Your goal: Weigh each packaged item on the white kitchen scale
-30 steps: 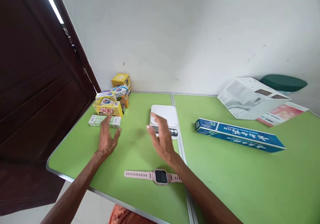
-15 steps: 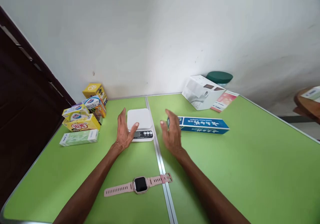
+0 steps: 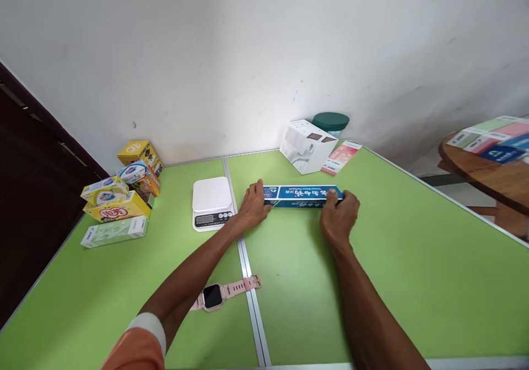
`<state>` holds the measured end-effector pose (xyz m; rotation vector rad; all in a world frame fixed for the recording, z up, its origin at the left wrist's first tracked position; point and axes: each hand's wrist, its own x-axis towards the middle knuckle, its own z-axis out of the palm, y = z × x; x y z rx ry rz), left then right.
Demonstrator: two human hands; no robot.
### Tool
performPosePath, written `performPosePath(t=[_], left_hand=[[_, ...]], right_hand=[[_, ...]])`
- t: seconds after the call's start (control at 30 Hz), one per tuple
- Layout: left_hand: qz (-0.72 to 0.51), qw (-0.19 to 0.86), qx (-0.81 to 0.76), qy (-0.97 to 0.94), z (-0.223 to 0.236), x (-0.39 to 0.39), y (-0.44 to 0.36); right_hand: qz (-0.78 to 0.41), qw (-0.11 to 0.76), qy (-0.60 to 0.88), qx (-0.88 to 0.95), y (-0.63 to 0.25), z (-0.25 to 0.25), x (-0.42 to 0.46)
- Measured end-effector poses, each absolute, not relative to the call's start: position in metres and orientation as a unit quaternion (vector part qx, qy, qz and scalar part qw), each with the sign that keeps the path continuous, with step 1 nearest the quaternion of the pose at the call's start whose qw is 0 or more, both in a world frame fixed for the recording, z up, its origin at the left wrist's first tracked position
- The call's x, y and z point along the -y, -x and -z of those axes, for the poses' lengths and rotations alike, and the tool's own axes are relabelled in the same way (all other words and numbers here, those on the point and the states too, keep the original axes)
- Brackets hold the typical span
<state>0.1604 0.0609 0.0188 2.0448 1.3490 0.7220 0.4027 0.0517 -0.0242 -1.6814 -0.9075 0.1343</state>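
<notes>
Head view: the left hand [image 3: 253, 207] and right hand [image 3: 340, 219] grasp opposite ends of a long blue cardboard box [image 3: 300, 194], contents hidden; a yellow rectangular cardboard carton [image 3: 118, 210] lies left.

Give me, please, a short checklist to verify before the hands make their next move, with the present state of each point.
1. Left hand grips the left end of the long blue box: ok.
2. Right hand grips its right end: ok.
3. White scale stands apart from the box: ok.
4. Number on the scale's display: cannot tell; no digits are legible.
5. Pink watch fully visible: not ok; the left forearm hides part of its strap.
6. Box lifted off the table: cannot tell.
</notes>
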Motion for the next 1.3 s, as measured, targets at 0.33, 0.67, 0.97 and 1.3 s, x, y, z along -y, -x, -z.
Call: performPosePath(t=[0.33,0.67,0.97,1.3], left_hand=[[-0.317,0.244,-0.493,-0.773,-0.042,-0.056,-0.139],[-0.378,0.14,-0.569,-0.717,-0.07,-0.024,0.043],[-0.418,0.203,-0.584,-0.666,-0.034,-0.025,0.087],[-0.588,0.292,-0.586,-0.475,0.003,-0.012,0.057]], right_hand=[[-0.115,0.593,0.709,0.364,-0.383,-0.008,-0.036],[-0.249,0.6,0.525,0.549,-0.246,-0.04,-0.035],[-0.246,0.569,0.519,0.589,-0.21,-0.005,-0.047],[-0.358,0.609,0.526,0.473,-0.212,0.008,-0.047]])
